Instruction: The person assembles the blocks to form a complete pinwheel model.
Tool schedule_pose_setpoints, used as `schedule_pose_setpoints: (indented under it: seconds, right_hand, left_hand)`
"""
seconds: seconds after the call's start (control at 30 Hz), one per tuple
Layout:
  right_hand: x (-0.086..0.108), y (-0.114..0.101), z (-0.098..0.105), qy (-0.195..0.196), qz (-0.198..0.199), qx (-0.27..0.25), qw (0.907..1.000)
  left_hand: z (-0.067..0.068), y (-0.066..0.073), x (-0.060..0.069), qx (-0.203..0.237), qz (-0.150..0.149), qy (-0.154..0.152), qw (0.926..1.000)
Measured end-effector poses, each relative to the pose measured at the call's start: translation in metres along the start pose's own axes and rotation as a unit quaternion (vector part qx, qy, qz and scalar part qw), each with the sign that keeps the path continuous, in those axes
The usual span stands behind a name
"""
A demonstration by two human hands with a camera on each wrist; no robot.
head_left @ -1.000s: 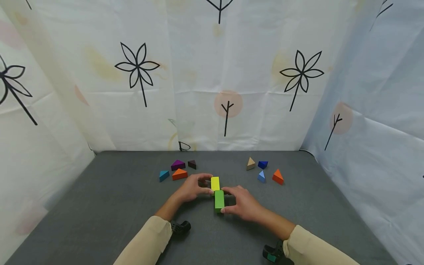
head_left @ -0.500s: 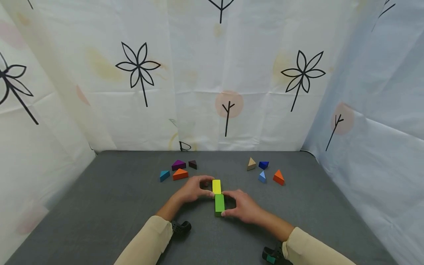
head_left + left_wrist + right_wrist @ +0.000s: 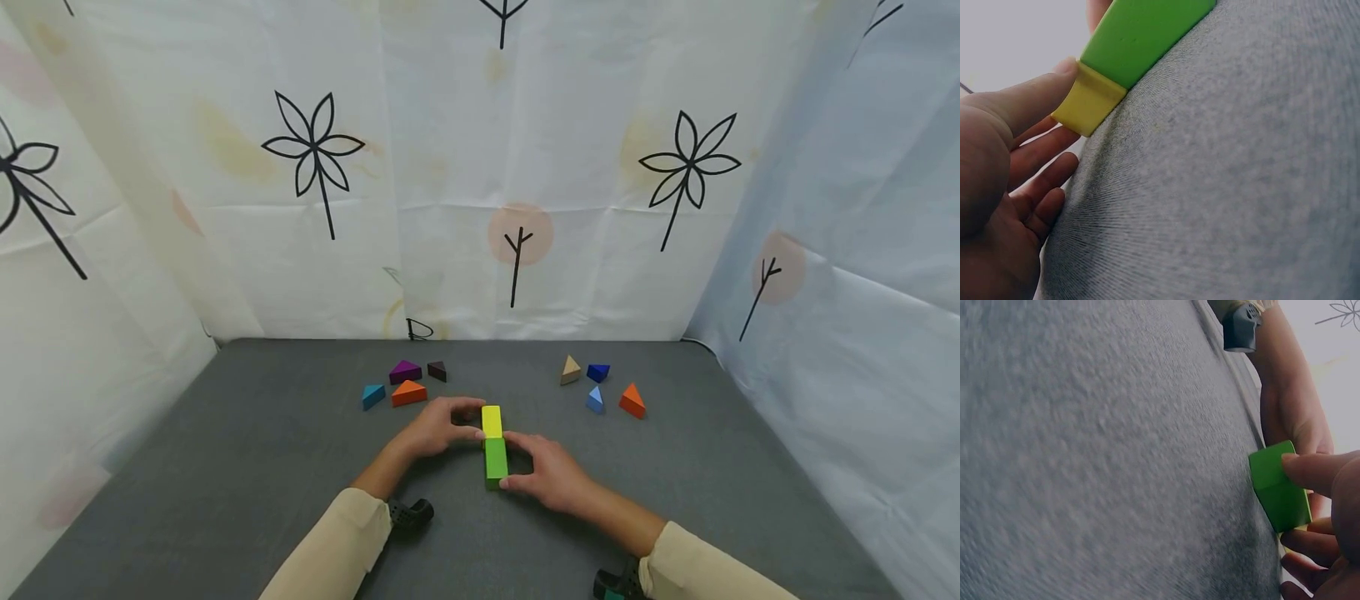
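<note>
Two blocks lie end to end on the grey table, a yellow block [image 3: 491,421] farther off and a green block [image 3: 496,461] nearer. Their ends touch. My left hand [image 3: 442,427] grips the yellow block from the left, thumb at its near end and fingers toward its far end. From the right, my right hand [image 3: 551,472] holds the green block between thumb and fingers. In the left wrist view, the left thumb presses the yellow block [image 3: 1090,100] beside the green block [image 3: 1144,37]. The right wrist view shows the right thumb on the green block's [image 3: 1280,487] near end.
Back left on the table [image 3: 262,467] lie a purple block [image 3: 405,372], a dark brown block [image 3: 437,371], a teal block [image 3: 373,397] and an orange block [image 3: 408,393]. Back right are a tan block [image 3: 570,370], two blue ones and an orange-red triangle [image 3: 632,402]. Cloth walls stand behind.
Both hands have drawn the yellow and green blocks slightly nearer, and the green block has come in closer line with the yellow one. Each hand keeps its hold.
</note>
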State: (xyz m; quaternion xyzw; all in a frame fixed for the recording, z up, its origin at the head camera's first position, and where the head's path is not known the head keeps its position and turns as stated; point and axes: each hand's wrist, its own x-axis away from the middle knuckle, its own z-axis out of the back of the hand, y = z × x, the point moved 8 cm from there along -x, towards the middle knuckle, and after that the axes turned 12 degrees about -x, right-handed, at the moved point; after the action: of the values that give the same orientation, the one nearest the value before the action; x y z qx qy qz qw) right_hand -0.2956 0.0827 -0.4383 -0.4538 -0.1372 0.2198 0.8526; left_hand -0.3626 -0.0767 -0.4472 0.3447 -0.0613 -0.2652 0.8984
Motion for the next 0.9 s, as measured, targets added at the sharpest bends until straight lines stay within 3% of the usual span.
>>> schedule_pose_setpoints:
  seconds: [0.57,0.73,0.9]
  right_hand:
    - [0.002,-0.003,-0.008,0.004,-0.025,0.003,0.9997]
    - [0.003,-0.004,-0.008,0.005,-0.017,0.001,0.9998]
    - [0.003,-0.005,-0.007,0.01,-0.001,0.011,0.9999]
  left_hand:
    - [-0.001,0.003,0.002,-0.01,0.006,-0.006,0.9999]
    - [-0.002,0.017,0.008,-0.058,-0.004,-0.007,0.9983]
    - [-0.008,0.033,0.017,-0.123,-0.019,-0.016,0.9921]
